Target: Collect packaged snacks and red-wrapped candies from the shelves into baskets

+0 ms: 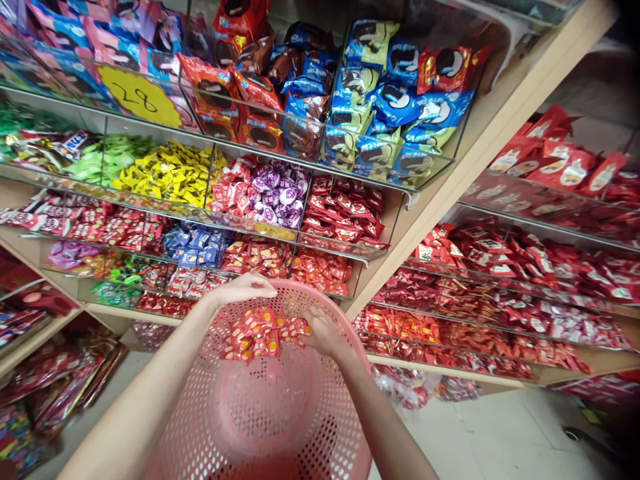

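Red packets (255, 332) stretch leftward from your right hand (323, 332); your left hand (246, 288), apart, tops the basket rim (300, 287); grips unclear.

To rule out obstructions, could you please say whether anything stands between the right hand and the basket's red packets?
Nothing visible does: the right hand is inside the pink basket, right at the red packets; the left hand is farther left.

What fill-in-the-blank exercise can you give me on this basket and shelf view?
1. The basket is coloured ____.
2. The hand holding the basket is the person's ____ one.
3. The packets by the right hand are mainly ____.
4. The yellow sign reads ____.

Missing words: pink; left; red; 28.
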Available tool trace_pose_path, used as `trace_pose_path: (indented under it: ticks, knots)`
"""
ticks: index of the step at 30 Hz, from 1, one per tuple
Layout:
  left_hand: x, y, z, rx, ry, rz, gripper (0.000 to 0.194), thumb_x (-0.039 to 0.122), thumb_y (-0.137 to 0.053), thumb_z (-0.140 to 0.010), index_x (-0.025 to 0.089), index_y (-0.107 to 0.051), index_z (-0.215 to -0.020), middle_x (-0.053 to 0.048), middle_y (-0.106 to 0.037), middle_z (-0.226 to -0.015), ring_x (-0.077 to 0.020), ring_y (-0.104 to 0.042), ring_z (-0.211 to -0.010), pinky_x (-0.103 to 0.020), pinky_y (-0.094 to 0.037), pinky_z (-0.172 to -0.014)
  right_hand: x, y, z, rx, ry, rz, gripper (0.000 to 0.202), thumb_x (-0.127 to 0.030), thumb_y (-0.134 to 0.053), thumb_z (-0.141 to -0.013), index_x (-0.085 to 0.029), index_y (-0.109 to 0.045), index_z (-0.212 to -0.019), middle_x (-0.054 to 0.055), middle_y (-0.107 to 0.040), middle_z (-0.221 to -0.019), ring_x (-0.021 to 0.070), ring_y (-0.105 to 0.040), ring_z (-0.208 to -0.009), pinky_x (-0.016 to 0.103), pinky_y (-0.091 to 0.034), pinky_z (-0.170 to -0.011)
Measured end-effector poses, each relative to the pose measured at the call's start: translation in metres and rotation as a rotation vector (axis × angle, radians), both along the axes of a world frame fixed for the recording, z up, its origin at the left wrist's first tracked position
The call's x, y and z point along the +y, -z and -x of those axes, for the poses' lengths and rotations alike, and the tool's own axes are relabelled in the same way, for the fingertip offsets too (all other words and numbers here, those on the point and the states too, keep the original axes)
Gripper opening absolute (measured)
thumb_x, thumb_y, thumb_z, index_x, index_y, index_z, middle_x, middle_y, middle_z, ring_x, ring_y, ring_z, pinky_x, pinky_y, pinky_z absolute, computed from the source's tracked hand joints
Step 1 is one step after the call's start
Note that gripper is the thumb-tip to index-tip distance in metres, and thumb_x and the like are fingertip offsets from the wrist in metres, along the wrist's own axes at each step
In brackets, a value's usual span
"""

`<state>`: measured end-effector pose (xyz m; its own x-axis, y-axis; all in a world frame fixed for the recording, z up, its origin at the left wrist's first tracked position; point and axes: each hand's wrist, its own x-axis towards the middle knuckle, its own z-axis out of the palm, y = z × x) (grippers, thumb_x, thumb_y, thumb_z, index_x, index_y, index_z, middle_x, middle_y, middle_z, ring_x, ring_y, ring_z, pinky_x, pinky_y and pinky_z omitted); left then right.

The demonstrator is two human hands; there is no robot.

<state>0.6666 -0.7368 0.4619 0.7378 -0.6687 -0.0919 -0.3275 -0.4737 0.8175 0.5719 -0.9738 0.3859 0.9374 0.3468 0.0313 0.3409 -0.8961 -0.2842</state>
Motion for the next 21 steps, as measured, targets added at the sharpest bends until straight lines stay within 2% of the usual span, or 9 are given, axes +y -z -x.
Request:
trace_pose_path:
  ticks: [14, 21]
  knots:
    - [-0.004, -0.004, -0.001, 0.004, 0.008, -0.015, 0.037, 0.051, -0.060, -0.071, 0.020, -0.070, -0.089, -0.002, -0.067, -0.098, -0.0192, -0.058, -0.095, -0.027, -0.040, -0.085, 0.009, 0.008, -0.002, -0.071, 0.089, 0.087, 0.041, -0.024, -0.063, -0.074, -0.023, -0.055, -0.114, 0.009, -0.059, -0.111, 0.0271, -0.049, -0.104, 0.036, -0.038, -0.088]
    - [-0.004, -0.002, -0.003, 0.013, 0.008, -0.004, 0.038, 0.052, -0.060, -0.071, 0.019, -0.071, -0.088, -0.002, -0.067, -0.097, -0.0189, -0.058, -0.095, -0.026, -0.040, -0.085, 0.017, 0.012, -0.004, -0.120, 0.051, 0.083, 0.047, -0.024, -0.064, -0.073, -0.023, -0.053, -0.119, 0.010, -0.061, -0.113, 0.0301, -0.046, -0.106, 0.042, -0.034, -0.089]
